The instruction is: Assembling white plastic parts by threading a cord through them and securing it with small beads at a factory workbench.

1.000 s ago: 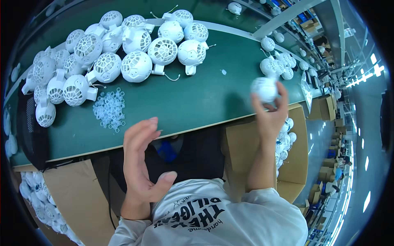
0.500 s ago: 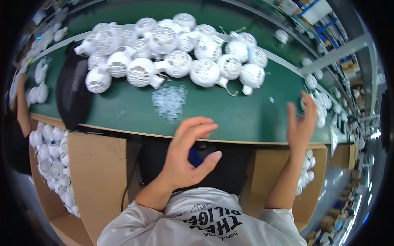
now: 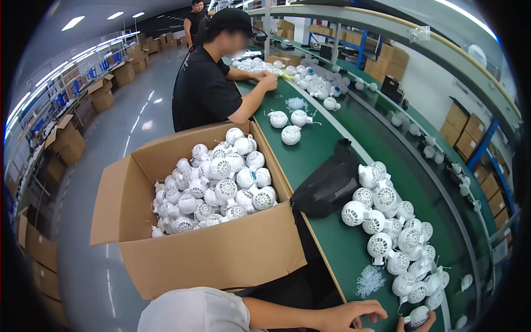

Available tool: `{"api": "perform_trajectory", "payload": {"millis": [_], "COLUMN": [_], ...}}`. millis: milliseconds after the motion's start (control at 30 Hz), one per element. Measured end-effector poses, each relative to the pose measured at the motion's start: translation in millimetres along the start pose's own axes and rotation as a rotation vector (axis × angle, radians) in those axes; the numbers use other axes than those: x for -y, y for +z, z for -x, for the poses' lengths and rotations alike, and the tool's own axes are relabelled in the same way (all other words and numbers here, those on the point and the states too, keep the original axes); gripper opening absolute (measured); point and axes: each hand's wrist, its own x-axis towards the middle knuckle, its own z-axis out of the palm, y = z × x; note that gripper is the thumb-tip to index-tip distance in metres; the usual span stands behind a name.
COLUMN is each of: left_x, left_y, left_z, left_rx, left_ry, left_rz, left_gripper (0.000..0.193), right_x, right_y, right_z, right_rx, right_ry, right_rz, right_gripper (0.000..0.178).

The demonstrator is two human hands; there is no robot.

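At the lower right, my right hand [image 3: 429, 323] is closed round a white slotted plastic ball [image 3: 418, 316]; only its fingers show at the picture's edge. My left hand [image 3: 349, 317] hovers over the bench's near edge beside it, fingers bent but apart, with nothing visible in them. A heap of similar white slotted balls [image 3: 409, 240] with short necks and thin wires lies just beyond both hands. Small clear plastic pieces [image 3: 370, 281] form a pile on the green bench [image 3: 348, 247] near my left hand.
An open cardboard box [image 3: 210, 249] full of white balls stands left of the bench. A black mesh bag [image 3: 328, 185] lies on the bench. Farther along, a co-worker [image 3: 202, 88] in black sits with hands together near more balls. A conveyor belt [image 3: 412, 166] runs behind.
The view has swung left, bringing the box and the co-worker into sight. My right hand, empty before, now holds a white ball. My left hand has its fingers still apart.
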Motion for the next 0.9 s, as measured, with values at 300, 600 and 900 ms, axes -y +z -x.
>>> {"api": "perform_trajectory", "payload": {"millis": [300,600,900], "left_x": [4,5,16], "left_y": [-2,16,-27], "left_z": [-9,14,2], "left_rx": [0.007,0.053,-0.063], "left_ry": [0.270,0.118,0.133], "left_rz": [-0.164,0.136,-0.201], "left_gripper": [0.058,0.053,0.057], "right_x": [12,11,46], "right_y": [-18,0,23], "right_z": [41,83,66], "right_rx": [0.400,0.539,0.396], "right_ry": [0.038,0.161,0.199], "right_rz": [-1.004,-0.923,-0.974], "right_gripper": [0.072,0.100,0.023]}}
